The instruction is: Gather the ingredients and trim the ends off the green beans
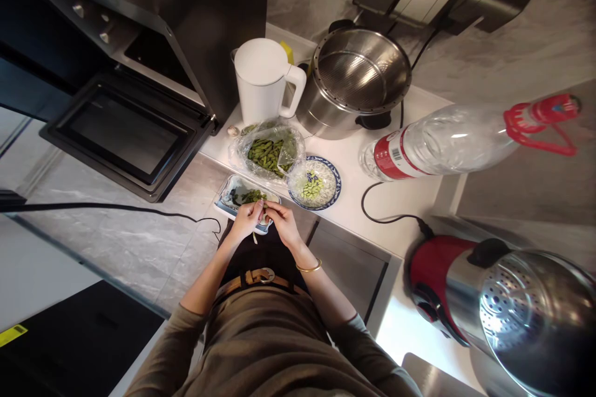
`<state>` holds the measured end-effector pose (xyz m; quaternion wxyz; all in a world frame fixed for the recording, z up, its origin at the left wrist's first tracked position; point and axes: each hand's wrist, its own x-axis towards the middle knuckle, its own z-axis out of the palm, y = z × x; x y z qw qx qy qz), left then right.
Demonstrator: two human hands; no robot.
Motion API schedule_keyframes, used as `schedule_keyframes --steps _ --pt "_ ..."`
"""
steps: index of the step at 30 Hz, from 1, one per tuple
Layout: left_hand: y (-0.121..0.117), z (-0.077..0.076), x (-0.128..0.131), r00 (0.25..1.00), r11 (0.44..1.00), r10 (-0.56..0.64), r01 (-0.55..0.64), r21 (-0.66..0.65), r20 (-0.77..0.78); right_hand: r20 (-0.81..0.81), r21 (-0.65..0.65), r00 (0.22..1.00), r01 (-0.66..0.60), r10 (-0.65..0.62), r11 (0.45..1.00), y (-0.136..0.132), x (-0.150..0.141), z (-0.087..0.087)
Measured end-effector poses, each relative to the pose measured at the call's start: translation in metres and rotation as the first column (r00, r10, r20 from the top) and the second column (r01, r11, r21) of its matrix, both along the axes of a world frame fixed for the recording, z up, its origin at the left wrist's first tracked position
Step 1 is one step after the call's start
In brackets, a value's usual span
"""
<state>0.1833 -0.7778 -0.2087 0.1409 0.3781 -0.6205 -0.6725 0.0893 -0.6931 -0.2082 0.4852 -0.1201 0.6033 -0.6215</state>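
Observation:
My left hand [248, 218] and my right hand [282, 221] meet over the near edge of a rectangular dish [229, 193], fingers pinched together on a green pod [263, 206]. The dish holds a small heap of green pods. Just beyond it lies a clear plastic bag of green pods [269, 153]. To its right sits a blue-rimmed round plate [334, 183] with pale green shelled beans. A gold bangle is on my right wrist.
A white kettle [261, 77] and a steel pot [358, 77] stand at the back of the white counter [395, 198]. A large water bottle [442, 139] lies at right, a red-and-steel appliance [503, 298] near right. An open black oven door [121, 133] juts out at left.

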Motion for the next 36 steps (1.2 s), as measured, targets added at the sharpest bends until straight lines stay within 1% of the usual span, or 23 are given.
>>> schedule_keyframes --steps 3,6,10,13,15,17,19,21,23,27,29,33,36 --pt "0.000 -0.003 0.001 0.999 0.997 0.009 -0.006 -0.072 0.042 0.041 -0.021 0.999 -0.022 0.023 1.000 -0.001 -0.002 0.000" --pt "-0.002 -0.005 0.002 0.999 0.993 -0.008 0.013 -0.113 0.043 0.115 -0.053 0.993 -0.002 0.008 0.999 -0.003 -0.003 -0.001" --pt "-0.006 -0.012 0.004 0.998 0.992 -0.055 0.059 -0.114 0.044 0.246 -0.104 0.969 0.021 0.005 0.994 -0.007 -0.007 -0.010" --pt "-0.012 -0.027 0.009 0.990 0.991 -0.070 0.083 -0.107 0.121 0.318 -0.081 0.947 0.070 -0.041 0.994 -0.006 -0.014 -0.027" --pt "-0.017 -0.041 0.015 0.967 0.983 -0.075 0.112 -0.143 0.242 0.346 -0.039 0.933 0.117 -0.096 0.992 -0.003 -0.019 -0.041" --pt "-0.024 -0.057 0.022 0.920 0.972 -0.051 0.136 -0.194 0.389 0.366 -0.008 0.919 0.161 -0.147 0.987 0.003 -0.022 -0.054" --pt "-0.031 -0.071 0.029 0.857 0.960 -0.022 0.162 -0.229 0.516 0.382 -0.005 0.909 0.180 -0.164 0.984 0.009 -0.025 -0.063" --pt "-0.038 -0.082 0.033 0.802 0.949 -0.010 0.196 -0.247 0.598 0.396 -0.025 0.906 0.174 -0.150 0.984 0.014 -0.026 -0.068" --pt "-0.045 -0.090 0.035 0.762 0.938 -0.001 0.225 -0.263 0.648 0.401 -0.044 0.906 0.167 -0.135 0.985 0.017 -0.026 -0.070" --pt "-0.054 -0.096 0.033 0.717 0.929 0.007 0.253 -0.269 0.697 0.366 -0.059 0.921 0.164 -0.131 0.985 0.018 -0.026 -0.069" --pt "-0.056 -0.098 0.032 0.717 0.928 -0.019 0.273 -0.255 0.697 0.344 -0.052 0.929 0.162 -0.135 0.985 0.019 -0.026 -0.067" --pt "-0.055 -0.099 0.031 0.724 0.916 -0.111 0.340 -0.211 0.681 0.322 -0.012 0.938 0.140 -0.129 0.990 0.020 -0.024 -0.065" --pt "-0.053 -0.100 0.036 0.708 0.916 -0.111 0.346 -0.206 0.697 0.305 0.023 0.944 0.128 -0.129 0.992 0.022 -0.023 -0.067"
